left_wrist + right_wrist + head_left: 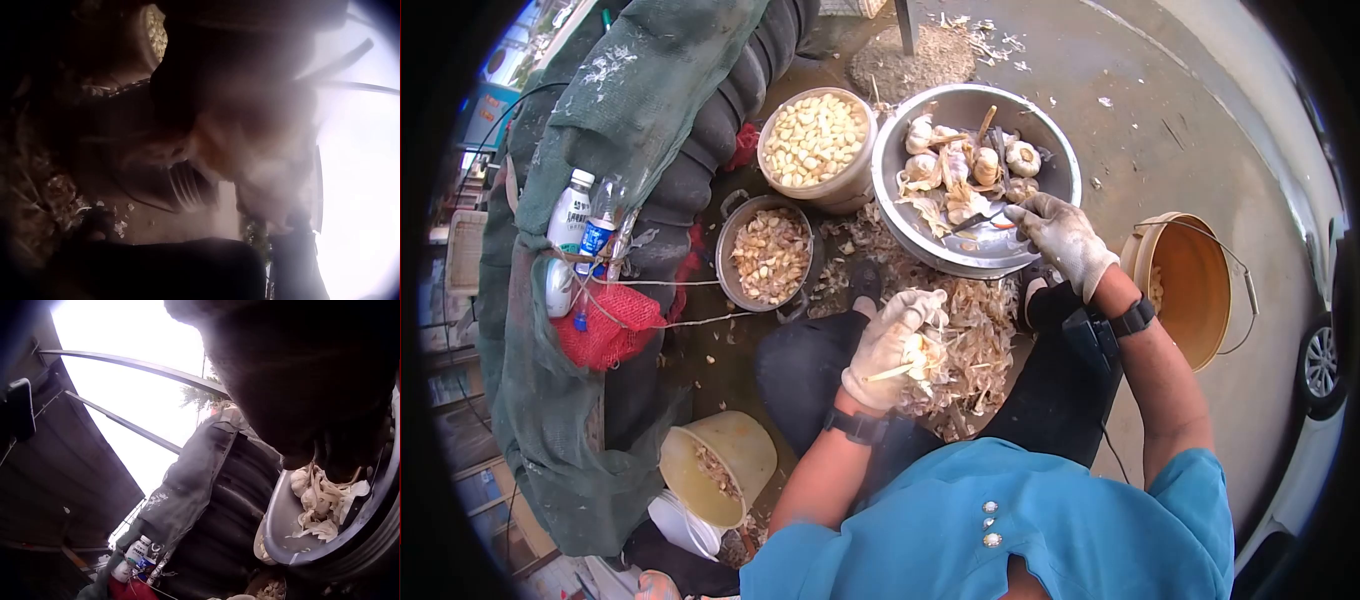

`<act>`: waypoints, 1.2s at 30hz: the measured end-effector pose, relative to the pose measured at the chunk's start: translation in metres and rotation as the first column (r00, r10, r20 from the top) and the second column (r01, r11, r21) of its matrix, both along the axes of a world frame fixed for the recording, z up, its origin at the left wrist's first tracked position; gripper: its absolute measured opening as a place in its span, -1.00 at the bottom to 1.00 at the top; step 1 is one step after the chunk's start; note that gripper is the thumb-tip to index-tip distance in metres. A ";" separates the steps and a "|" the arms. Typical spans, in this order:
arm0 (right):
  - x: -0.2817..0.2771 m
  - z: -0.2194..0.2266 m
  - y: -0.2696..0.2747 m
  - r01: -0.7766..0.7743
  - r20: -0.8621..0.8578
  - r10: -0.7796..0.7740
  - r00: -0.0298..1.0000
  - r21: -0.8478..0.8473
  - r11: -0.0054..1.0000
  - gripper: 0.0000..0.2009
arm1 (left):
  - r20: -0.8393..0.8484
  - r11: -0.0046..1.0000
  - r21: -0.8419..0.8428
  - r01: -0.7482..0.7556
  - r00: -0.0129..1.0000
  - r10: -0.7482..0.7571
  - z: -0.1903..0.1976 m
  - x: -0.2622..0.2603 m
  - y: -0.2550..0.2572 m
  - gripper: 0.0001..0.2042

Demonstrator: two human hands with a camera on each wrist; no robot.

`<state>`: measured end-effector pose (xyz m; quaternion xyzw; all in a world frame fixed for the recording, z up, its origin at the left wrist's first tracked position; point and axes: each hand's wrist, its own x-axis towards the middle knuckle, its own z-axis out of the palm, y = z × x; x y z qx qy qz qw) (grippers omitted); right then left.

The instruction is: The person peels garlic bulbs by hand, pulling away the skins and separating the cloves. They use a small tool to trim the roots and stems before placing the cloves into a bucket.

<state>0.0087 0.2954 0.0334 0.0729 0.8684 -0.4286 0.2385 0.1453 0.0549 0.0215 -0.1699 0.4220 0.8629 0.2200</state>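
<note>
My gloved left hand [895,345] holds a garlic bulb [917,352] with pale cloves showing and a thin stalk jutting out past the palm. It is above the heap of garlic skins [970,345] between the legs. My gloved right hand [1062,238] is over the near right rim of the steel basin [890,190], its bent fingers at the end of a dark-bladed knife [973,220]. Whole garlic bulbs [988,165] with dry stems lie in the basin, also visible in the right wrist view. The left wrist view is dark and blurred around the hand.
A white bucket of peeled cloves [815,140] stands left of the basin, above a pot of unpeeled cloves [768,255]. An orange-brown bucket [1190,290] tilts at the right. A cream bucket [740,465] leans lower left. Bottles [570,215] and a red net bag [615,325] hang at the left.
</note>
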 end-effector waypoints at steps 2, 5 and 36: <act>-0.022 0.016 0.004 0.007 -0.053 0.001 0.999 0.156 0.988 -0.59 | 0.010 0.999 0.034 0.010 1.000 -0.010 -0.004 -0.001 0.000 -0.71; -0.052 0.004 0.015 -0.012 -0.108 0.052 0.993 0.338 0.941 -0.60 | 0.022 0.998 0.063 0.013 1.000 -0.014 -0.015 -0.004 0.002 -0.72; -0.105 -0.058 -0.011 0.142 -0.474 -0.105 0.874 0.044 0.989 -0.71 | 0.047 0.999 0.041 0.015 0.999 -0.017 -0.026 -0.020 0.006 -0.68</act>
